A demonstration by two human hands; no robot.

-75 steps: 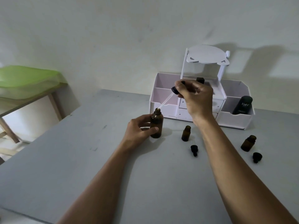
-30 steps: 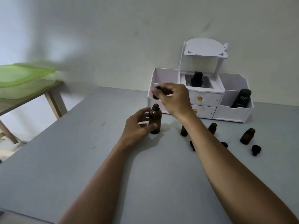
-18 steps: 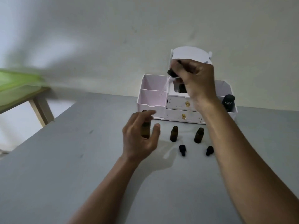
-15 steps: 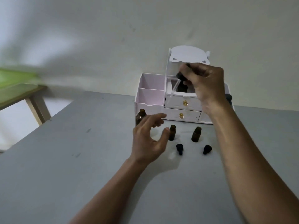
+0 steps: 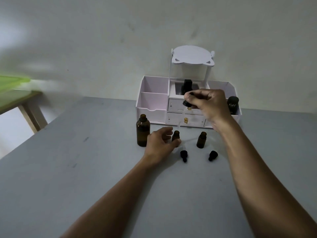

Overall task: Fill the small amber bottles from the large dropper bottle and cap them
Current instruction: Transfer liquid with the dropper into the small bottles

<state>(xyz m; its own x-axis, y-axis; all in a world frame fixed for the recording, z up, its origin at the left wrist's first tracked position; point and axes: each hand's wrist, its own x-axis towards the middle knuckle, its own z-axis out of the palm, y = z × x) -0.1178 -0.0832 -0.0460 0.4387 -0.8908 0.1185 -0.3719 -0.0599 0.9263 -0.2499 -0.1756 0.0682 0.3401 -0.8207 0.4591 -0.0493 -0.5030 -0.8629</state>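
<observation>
The flat worktop (image 5: 85,169) is plain grey with a few darker scuffs. On it, the plastic organiser box (image 5: 153,100) is white, faintly pink inside, with gold drawer knobs (image 5: 185,119). In front of the organiser, the tall glass bottle (image 5: 142,130) is amber-brown, as are the first small glass bottle (image 5: 175,135) and the second small glass bottle (image 5: 201,140). The two loose dropper caps (image 5: 183,154) (image 5: 213,154) are black. The raised dropper (image 5: 187,103) has a black bulb and a clear tube. In the organiser's end compartment, a black cylindrical bottle (image 5: 232,104) bears white lettering. Far beside the organiser, a blurred plastic lid (image 5: 12,83) is bright green.
</observation>
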